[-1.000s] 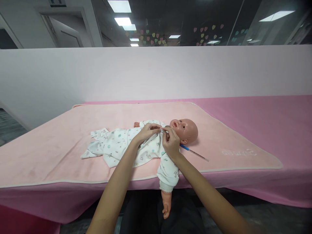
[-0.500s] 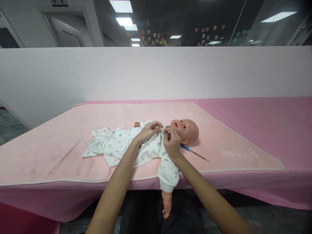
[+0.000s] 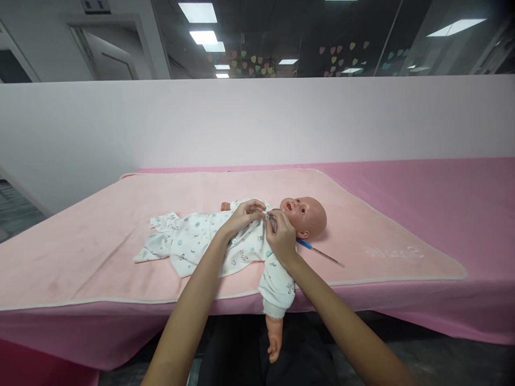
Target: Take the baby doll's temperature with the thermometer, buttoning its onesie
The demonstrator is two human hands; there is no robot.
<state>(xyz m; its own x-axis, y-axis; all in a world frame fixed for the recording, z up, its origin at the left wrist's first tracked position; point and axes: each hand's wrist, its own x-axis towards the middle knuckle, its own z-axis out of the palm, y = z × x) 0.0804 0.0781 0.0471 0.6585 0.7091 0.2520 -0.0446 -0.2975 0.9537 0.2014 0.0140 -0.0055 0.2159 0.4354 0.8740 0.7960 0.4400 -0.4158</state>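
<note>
A baby doll [image 3: 309, 215] lies on its back with its head to the right, dressed in a white patterned shirt [image 3: 241, 256] and pants [image 3: 187, 236]. At the shirt's neck opening, my left hand [image 3: 244, 217] pinches the cloth edge near a small snap button [image 3: 267, 215]. Close against it, my right hand [image 3: 282, 238] grips the other side of the collar with bent fingers. My fingertips partly cover the button. One doll arm [image 3: 274, 332] hangs over the table's front edge. Lower on the shirt front another button [image 3: 234, 242] shows.
A peach blanket [image 3: 120, 236] lies under the doll on a pink-covered table [image 3: 442, 203]. Beside the doll's head rests a thin rod with a blue handle [image 3: 304, 244]. Behind the table stands a white partition [image 3: 257, 123].
My right fingers have shifted slightly at the collar, and more of the neck opening shows between my hands. My left hand stays nearly in place. The view has moved a little.
</note>
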